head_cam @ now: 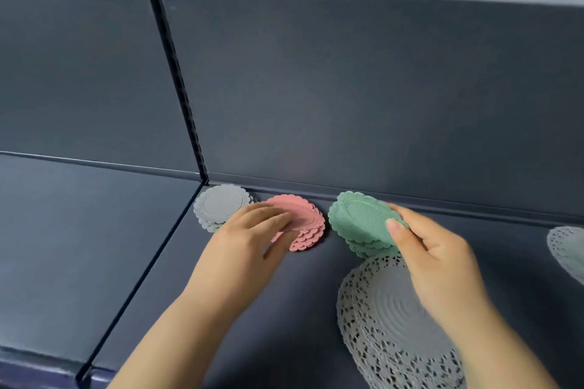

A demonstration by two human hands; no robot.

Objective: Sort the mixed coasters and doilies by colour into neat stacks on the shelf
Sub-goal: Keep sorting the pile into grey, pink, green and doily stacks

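Closest to the camera lies a large grey lace doily (395, 319), flat on the dark shelf (284, 309) toward its front edge and partly under the right forearm. Along the back edge three small stacks of scalloped coasters stand in a row. A grey stack (221, 208) is tucked into the back left corner of this shelf section beside the slotted upright (177, 79), a pink stack (308, 232) sits just beside it, and a green stack (366, 245) stands a little apart to the right, its near rim meeting the doily. The right hand (433, 249) pinches the top green coaster (357, 215) by its right rim, thumb on the upper face, holding it tilted over its pile. The left hand (252, 230) lies with fairly straight fingers across the top pink coaster (300, 208); its thumb is hidden, so I cannot tell whether it grips that coaster or only presses it down. A second pale doily (568, 249) shows at the right, cut off by the frame. By my reading the coaster sorting is nearly finished (each colour has its own pile, though pink and green are fanned rather than square). What seems left is settling these two top coasters, squaring the piles, and gathering the doilies into stacks of their own.
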